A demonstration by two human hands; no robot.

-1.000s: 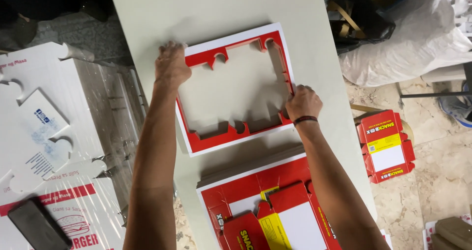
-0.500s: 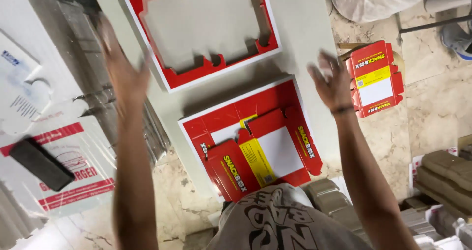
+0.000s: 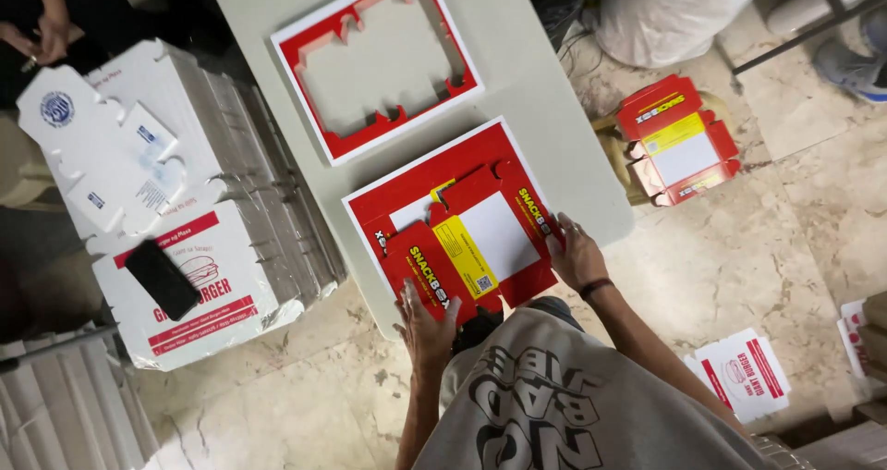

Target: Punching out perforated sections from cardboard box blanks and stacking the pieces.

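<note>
Pressing flat, released, both grips, left hand [image 3: 427, 327] and right hand [image 3: 575, 256], edge the light, bendy carton sheet [image 3: 467, 239], lower centre

Flat red box blank [image 3: 467, 248] on table; white cartons [image 3: 176, 211] left.

— What kind of place is this?

— It looks like a small packing workshop for food boxes. On the grey table [image 3: 517, 82] lies a red die-cut sheet [image 3: 462, 234], and beside it an emptied red frame [image 3: 374, 63].

— What else shows it?

— Left of the table stand tall stacks of flat white cartons [image 3: 185, 248]. A folded red box [image 3: 674, 142] and loose printed sheets [image 3: 744, 373] lie on the marble floor [image 3: 739, 248]. A big white sack [image 3: 674, 8] stands behind the table.
</note>
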